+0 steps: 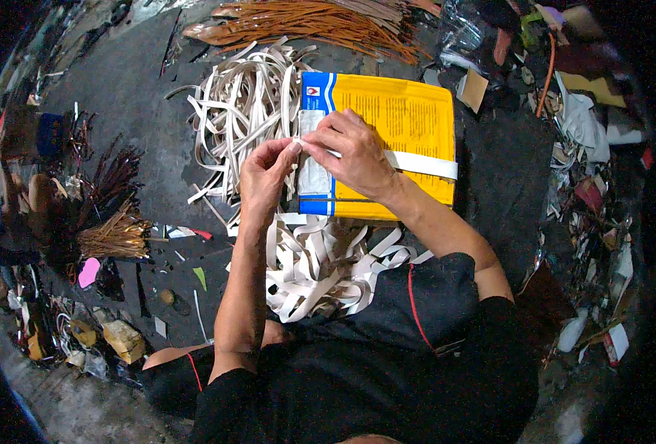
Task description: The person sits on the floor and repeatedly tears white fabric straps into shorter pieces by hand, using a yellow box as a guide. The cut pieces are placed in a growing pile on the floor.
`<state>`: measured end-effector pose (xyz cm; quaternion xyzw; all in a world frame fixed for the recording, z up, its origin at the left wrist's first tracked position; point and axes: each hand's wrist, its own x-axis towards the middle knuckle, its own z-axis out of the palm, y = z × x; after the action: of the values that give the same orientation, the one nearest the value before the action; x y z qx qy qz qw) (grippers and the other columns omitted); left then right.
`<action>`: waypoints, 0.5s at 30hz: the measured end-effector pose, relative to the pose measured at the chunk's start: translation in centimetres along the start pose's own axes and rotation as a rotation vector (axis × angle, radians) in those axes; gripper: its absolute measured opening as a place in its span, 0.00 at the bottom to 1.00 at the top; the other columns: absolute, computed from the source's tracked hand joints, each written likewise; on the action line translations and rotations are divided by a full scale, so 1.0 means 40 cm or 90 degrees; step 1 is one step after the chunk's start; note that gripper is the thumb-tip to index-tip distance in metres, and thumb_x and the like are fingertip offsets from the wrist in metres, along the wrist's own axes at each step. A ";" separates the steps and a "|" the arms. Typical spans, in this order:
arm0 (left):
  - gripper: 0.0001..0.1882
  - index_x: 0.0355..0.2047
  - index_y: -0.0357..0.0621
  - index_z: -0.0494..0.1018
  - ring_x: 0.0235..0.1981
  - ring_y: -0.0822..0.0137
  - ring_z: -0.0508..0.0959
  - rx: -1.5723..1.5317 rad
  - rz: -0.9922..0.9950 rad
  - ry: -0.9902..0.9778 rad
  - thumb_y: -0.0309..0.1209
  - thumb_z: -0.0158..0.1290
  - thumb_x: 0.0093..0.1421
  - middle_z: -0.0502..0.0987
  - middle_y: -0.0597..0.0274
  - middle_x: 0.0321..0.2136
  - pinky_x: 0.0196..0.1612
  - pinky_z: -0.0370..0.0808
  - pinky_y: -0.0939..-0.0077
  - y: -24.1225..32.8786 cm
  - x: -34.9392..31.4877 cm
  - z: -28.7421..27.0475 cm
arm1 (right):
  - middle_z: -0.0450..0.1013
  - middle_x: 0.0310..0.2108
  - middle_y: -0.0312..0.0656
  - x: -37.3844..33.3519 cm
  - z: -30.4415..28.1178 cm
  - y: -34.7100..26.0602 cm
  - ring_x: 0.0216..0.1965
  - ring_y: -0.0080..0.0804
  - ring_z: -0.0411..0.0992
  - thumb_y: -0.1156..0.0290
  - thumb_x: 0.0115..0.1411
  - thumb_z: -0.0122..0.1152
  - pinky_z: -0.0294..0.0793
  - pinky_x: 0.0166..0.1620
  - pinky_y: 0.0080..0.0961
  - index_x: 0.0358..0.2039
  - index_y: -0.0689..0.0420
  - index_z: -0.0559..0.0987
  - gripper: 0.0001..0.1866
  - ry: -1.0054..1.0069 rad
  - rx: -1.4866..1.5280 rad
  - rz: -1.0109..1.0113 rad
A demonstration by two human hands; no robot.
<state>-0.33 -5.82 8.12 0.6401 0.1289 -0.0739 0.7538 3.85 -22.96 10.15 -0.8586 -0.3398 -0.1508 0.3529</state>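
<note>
My left hand (263,177) and my right hand (354,152) meet at the left edge of a flat yellow and blue printed panel (409,103). Thumbs and fingertips of both are pinched together on a small piece of white strip. A wide white strip (424,164) runs from under my right hand across the panel to its right edge. The strip's middle is hidden by that hand. A tangle of narrow off-white strips (247,111) lies just beyond my left hand. Wider white strips (328,270) are heaped between the panel and my body.
Bundled orange-brown strands (320,29) lie at the far side. Brown strands (113,233) are on the left, near another person's leg (39,200). Mixed scraps (583,185) line the right side, and a pink scrap (89,272) rests on the dark floor at left.
</note>
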 end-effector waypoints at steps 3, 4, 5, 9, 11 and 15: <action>0.10 0.36 0.39 0.76 0.24 0.81 0.68 0.025 0.023 0.030 0.34 0.56 0.61 0.75 0.71 0.25 0.28 0.64 0.87 -0.020 0.009 0.007 | 0.70 0.26 0.39 -0.003 0.005 0.004 0.31 0.37 0.70 0.71 0.50 0.65 0.71 0.35 0.33 0.27 0.56 0.80 0.05 -0.014 0.008 -0.001; 0.10 0.35 0.39 0.76 0.23 0.81 0.67 0.004 0.039 0.032 0.34 0.56 0.61 0.73 0.72 0.23 0.26 0.62 0.87 -0.026 0.015 0.013 | 0.70 0.26 0.39 -0.003 0.006 0.004 0.31 0.37 0.70 0.71 0.50 0.65 0.72 0.35 0.32 0.28 0.56 0.80 0.05 -0.015 0.013 0.002; 0.09 0.34 0.40 0.75 0.22 0.82 0.66 -0.020 0.029 0.031 0.34 0.56 0.61 0.73 0.72 0.23 0.26 0.61 0.87 -0.030 0.019 0.014 | 0.70 0.27 0.39 -0.004 0.006 0.003 0.31 0.37 0.70 0.71 0.50 0.65 0.72 0.36 0.32 0.28 0.56 0.80 0.05 -0.016 0.018 0.005; 0.08 0.34 0.40 0.74 0.21 0.83 0.64 -0.162 -0.042 0.006 0.32 0.55 0.61 0.69 0.74 0.21 0.24 0.58 0.89 -0.029 0.021 0.015 | 0.71 0.28 0.39 -0.005 0.003 -0.001 0.32 0.38 0.71 0.73 0.51 0.65 0.73 0.37 0.32 0.30 0.57 0.80 0.05 -0.011 0.034 0.002; 0.09 0.34 0.36 0.73 0.22 0.82 0.64 -0.241 -0.090 0.003 0.31 0.55 0.61 0.70 0.72 0.22 0.26 0.60 0.88 -0.032 0.019 0.012 | 0.72 0.28 0.40 -0.007 0.003 0.001 0.33 0.38 0.71 0.73 0.50 0.65 0.73 0.37 0.32 0.31 0.57 0.80 0.06 -0.017 0.040 0.004; 0.08 0.35 0.38 0.72 0.22 0.81 0.65 -0.291 -0.101 0.014 0.31 0.55 0.61 0.71 0.70 0.23 0.25 0.61 0.87 -0.057 0.034 0.004 | 0.72 0.29 0.40 -0.010 0.007 0.006 0.33 0.37 0.72 0.73 0.50 0.65 0.73 0.37 0.31 0.32 0.58 0.80 0.08 -0.025 0.037 -0.001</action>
<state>0.36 -6.29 5.60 0.4416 0.2005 -0.0945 0.8694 3.75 -23.07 9.63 -0.8507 -0.3514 -0.1239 0.3708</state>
